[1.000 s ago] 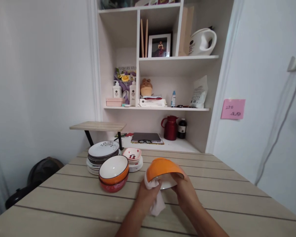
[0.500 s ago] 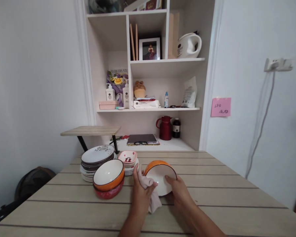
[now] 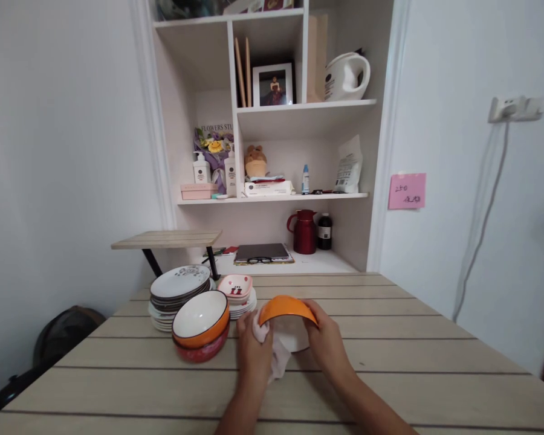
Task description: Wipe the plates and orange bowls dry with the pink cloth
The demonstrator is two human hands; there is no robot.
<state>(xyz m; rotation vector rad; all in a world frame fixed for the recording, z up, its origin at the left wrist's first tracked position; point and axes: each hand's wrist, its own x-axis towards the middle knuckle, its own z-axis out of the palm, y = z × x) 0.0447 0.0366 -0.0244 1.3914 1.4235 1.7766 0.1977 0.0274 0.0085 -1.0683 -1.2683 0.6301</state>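
An orange bowl (image 3: pixel 286 306) with a white inside is tipped on its side in front of me, its opening facing me. My right hand (image 3: pixel 325 338) grips its right rim, fingers on the outside. In my left hand (image 3: pixel 255 347) a pale pink cloth (image 3: pixel 278 359) is bunched against the bowl's left rim, with one end hanging down. Left of my hands, another orange bowl (image 3: pixel 202 317) sits inside a red bowl (image 3: pixel 204 350). Behind them stand a stack of plates (image 3: pixel 180 282) and some small square dishes (image 3: pixel 236 286) on white saucers.
A small raised wooden shelf (image 3: pixel 167 239) stands at the table's back left. Behind the wooden table (image 3: pixel 412 362), a white shelf unit holds a dark red jug (image 3: pixel 304 232), a dark bottle (image 3: pixel 325 232), and a laptop with glasses (image 3: pixel 260 257).
The bowl has been turned so more of its orange outside faces up. My left hand and the cloth have moved onto its left rim; my right hand has shifted higher along the rim.
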